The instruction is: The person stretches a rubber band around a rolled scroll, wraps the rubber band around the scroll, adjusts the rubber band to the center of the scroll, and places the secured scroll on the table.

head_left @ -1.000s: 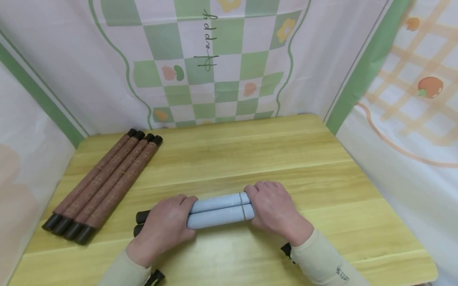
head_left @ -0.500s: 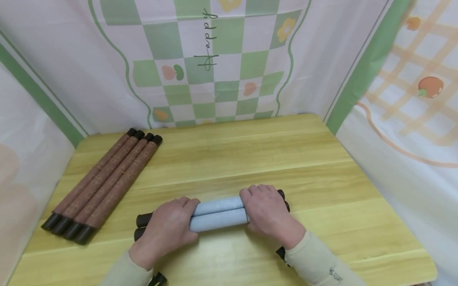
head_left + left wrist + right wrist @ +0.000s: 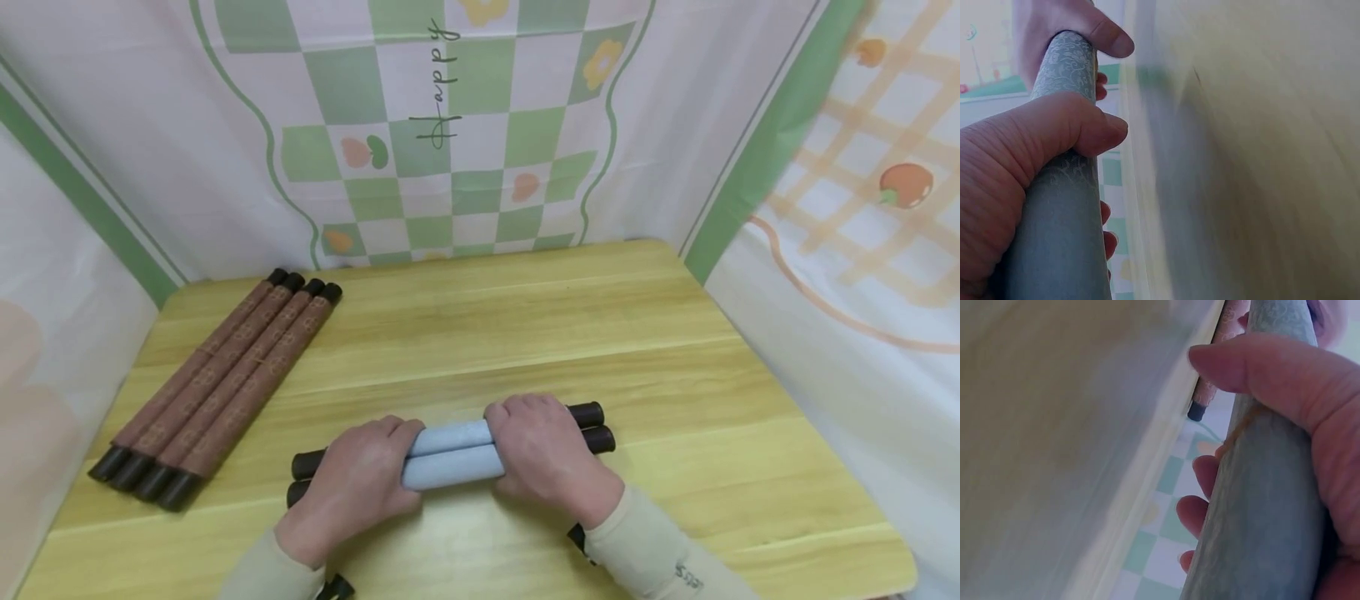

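Two light blue scrolls (image 3: 453, 467) with dark end knobs lie side by side across the near middle of the wooden table. My left hand (image 3: 362, 473) grips both of them toward their left ends, and the right hand (image 3: 546, 454) grips them toward the right. In the left wrist view the thumb (image 3: 1082, 125) lies over a scroll with a pale floral pattern, fingertips showing past its far side. A thin brownish band (image 3: 1245, 427) circles the scroll beneath the right hand. The palms cover much of the pair.
Several reddish-brown scrolls (image 3: 225, 387) with black knobs lie slanted in a row at the table's left. The table (image 3: 675, 358) meets a patterned cloth (image 3: 480, 158) at the back, and hanging cloth also stands at both sides.
My right hand has slid left along the blue scrolls, so their right dark knobs now show beyond it. The left hand has shifted very slightly right. The brown scrolls have stayed put.
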`<state>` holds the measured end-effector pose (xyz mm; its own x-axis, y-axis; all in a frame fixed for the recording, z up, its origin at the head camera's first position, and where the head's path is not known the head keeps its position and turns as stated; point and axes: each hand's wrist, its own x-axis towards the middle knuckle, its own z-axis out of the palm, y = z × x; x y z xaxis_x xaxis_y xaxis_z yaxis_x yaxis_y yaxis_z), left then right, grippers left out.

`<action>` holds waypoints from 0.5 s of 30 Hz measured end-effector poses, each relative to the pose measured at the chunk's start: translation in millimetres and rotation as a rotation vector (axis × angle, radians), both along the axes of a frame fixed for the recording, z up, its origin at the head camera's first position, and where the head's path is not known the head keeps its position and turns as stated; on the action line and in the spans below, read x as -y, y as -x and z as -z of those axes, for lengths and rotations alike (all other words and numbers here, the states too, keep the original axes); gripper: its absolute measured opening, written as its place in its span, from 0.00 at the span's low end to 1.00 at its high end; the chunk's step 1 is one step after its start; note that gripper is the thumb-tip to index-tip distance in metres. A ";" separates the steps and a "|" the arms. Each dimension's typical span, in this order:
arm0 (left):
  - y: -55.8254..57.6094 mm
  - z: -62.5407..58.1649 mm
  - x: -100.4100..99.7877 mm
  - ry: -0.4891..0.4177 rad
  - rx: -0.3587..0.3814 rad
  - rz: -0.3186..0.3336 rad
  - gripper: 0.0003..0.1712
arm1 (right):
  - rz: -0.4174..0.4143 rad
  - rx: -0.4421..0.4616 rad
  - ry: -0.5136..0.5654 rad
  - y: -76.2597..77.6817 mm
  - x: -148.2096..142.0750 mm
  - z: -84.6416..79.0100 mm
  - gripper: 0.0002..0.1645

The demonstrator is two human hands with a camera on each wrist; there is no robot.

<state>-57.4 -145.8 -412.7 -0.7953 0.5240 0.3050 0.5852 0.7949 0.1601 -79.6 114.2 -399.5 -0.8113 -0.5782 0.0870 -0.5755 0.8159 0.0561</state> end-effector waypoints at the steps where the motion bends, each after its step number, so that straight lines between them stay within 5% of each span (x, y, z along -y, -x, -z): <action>1: -0.1 0.0 -0.4 -0.002 0.004 0.001 0.38 | 0.002 0.006 -0.001 -0.3 1.0 -0.2 0.36; 15: 0.2 1.7 -6.8 0.002 0.017 0.020 0.39 | -0.037 -0.069 0.003 -4.4 11.5 4.6 0.34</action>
<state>-57.7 -139.0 -414.3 -0.7895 0.5405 0.2906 0.5983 0.7833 0.1686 -75.2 102.7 -404.1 -0.7812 -0.6075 0.1440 -0.6002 0.7942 0.0947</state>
